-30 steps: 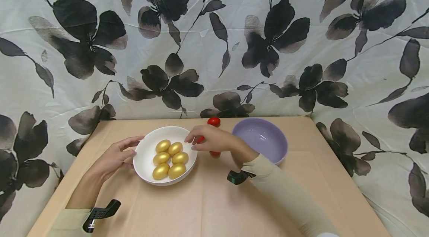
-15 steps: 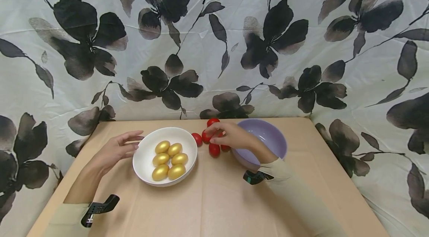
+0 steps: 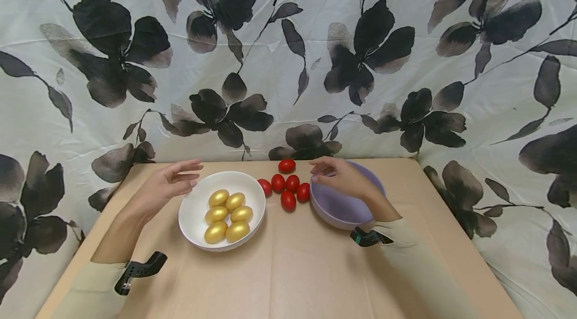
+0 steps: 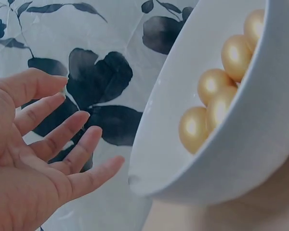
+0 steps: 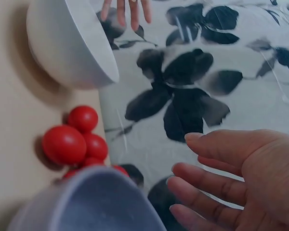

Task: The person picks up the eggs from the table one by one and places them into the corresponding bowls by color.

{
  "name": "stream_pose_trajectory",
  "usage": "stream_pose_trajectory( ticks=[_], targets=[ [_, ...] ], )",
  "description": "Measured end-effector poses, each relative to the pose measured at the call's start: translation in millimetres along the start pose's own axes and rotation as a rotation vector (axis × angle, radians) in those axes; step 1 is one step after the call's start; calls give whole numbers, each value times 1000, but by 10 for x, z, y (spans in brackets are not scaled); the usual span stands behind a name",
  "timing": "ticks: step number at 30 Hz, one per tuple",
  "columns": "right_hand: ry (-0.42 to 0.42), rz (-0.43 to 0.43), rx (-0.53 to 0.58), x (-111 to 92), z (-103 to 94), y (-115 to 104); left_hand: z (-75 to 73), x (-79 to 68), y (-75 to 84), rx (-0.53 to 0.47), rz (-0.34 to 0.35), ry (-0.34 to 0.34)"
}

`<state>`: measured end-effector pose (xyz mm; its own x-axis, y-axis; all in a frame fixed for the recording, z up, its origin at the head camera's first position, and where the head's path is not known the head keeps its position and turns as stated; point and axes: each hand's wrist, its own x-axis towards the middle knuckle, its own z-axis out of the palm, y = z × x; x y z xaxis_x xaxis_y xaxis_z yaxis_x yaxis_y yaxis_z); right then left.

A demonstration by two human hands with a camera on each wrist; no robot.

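My left hand [image 3: 164, 186] hovers at the left rim of a white bowl [image 3: 194, 231], its fingers loosely spread and holding nothing. Several golden eggs [image 3: 216, 214] lie inside that bowl; the left wrist view shows the golden eggs [image 4: 192, 129] beyond the spread fingers. Over the left part of a purple bowl [image 3: 338, 211] is my right hand [image 3: 342, 179], relaxed, with nothing in its grasp. Between the two bowls several red eggs [image 3: 288, 201] sit in a loose cluster on the table. In the right wrist view the red eggs [image 5: 64, 145] are partly hidden by the purple bowl's rim.
The light wooden table [image 3: 270, 274] carries both bowls near its far edge. Behind it hangs a pale cloth [image 3: 288, 73] with dark flowers. Each wrist bears a black strapped device, such as the left wrist device [image 3: 140, 271].
My right hand has moved right, from the white bowl's edge across the red eggs to the purple bowl, uncovering the eggs. My left hand has lifted slightly away from the white bowl's rim.
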<state>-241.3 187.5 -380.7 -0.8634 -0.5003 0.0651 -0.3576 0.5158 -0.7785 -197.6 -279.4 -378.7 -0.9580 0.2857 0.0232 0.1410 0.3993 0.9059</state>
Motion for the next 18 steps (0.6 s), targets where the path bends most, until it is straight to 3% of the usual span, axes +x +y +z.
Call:
stream_pose_trajectory(
  ticks=[9, 18],
  targets=[
    [142, 60, -10, -153, -250, 287, 143, 89, 104, -20, 54, -57],
    [254, 119, -97, -349, -479, 649, 279, 85, 195, -27, 144, -93]
  ],
)
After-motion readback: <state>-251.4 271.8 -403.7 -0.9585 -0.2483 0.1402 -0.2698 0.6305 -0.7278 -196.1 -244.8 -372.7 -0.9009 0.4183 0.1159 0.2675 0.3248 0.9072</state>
